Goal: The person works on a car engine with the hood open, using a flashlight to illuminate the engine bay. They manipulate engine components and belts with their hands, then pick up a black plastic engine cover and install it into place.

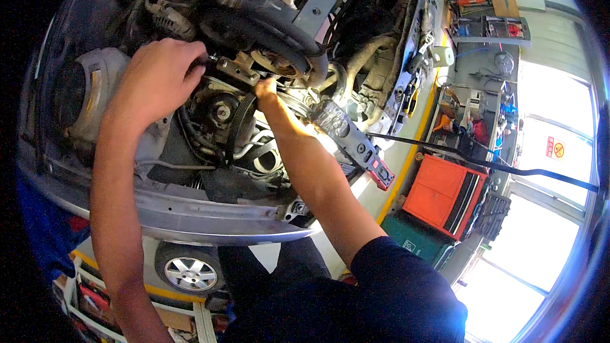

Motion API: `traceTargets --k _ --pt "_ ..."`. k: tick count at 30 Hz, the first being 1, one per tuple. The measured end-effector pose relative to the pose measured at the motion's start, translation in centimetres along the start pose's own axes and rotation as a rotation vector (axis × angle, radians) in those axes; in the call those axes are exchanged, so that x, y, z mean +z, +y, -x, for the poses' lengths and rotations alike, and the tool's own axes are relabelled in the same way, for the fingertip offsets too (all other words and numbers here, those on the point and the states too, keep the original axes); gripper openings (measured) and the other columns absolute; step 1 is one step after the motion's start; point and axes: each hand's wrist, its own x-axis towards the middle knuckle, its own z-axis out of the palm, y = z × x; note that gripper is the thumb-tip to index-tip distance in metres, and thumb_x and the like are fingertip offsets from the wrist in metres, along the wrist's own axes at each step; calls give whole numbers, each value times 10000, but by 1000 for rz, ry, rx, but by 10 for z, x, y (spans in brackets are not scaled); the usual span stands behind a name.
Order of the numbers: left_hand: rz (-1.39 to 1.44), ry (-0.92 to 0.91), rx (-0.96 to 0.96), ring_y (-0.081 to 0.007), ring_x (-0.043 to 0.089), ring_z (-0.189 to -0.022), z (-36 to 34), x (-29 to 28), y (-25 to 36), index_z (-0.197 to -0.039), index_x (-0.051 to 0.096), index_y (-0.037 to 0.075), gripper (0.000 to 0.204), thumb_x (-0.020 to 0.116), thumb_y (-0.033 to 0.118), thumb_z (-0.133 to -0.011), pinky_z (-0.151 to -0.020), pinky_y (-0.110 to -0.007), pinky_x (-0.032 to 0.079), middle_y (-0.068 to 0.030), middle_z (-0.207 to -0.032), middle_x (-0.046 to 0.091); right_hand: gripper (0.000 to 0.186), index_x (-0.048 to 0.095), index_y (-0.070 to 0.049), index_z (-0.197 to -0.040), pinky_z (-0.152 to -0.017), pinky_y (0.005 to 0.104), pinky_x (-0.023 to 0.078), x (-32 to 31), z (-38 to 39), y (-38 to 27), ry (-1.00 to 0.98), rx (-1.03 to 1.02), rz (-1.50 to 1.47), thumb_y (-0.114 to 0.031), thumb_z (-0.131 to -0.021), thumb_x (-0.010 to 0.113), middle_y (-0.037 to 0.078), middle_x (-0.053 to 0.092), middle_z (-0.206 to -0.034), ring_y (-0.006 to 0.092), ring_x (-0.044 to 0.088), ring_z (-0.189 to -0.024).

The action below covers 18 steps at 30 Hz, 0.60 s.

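Both my hands reach into an open engine bay. My left hand [166,75] is bent at the wrist, its fingers curled and closed at the left end of a metal bracket [236,71]; what they pinch is hidden. At the bracket's right end is my right hand [265,89], beneath a thick black hose [279,28]; most of its fingers are out of sight. Below the bracket are a round pulley [221,111] and a black ribbed belt [240,124]. Beside my right forearm, a work light [349,136] with a red end shines on the engine.
A black prop rod [483,162] slants out from the bay's right side. The car's silver edge [210,225] runs between me and the engine. An orange tool cabinet [438,194] and a cluttered shelf [460,98] stand to the right. A wheel [189,272] lies low at left.
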Motion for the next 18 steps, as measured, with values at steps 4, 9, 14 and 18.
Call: traceTargets --k 4,9,14,18 --pt "-8 29 -42 -423 658 -959 8 1 -5 -1062 648 36 203 658 175 -914 -837 -530 517 -203 -964 697 278 783 -224 -975 -822 376 522 -18 -10 -9 -43 -150 -64 -368 -737 770 13 738 -1014 201 697 -1028" --pt "11 11 -5 -416 660 -981 -2 -4 4 -1054 657 36 208 660 189 -914 -850 -528 522 -196 -989 704 308 678 -105 -1206 -802 472 539 28 -37 -27 175 -44 -264 -260 -945 624 42 741 -1047 230 698 -956" --pt "-30 30 29 -409 665 -978 3 8 -8 -1036 669 37 219 666 215 -908 -854 -519 535 -195 -994 708 319 671 -101 -1217 -812 470 538 20 -16 -3 169 36 -507 -258 -945 619 51 737 -1065 236 696 -962" --pt "-30 58 64 -411 676 -917 4 8 -6 -998 662 36 204 660 218 -906 -808 -534 540 -187 -921 704 327 665 -97 -1225 -820 469 538 -12 13 15 198 218 -1307 -257 -944 615 58 734 -1080 240 695 -967"
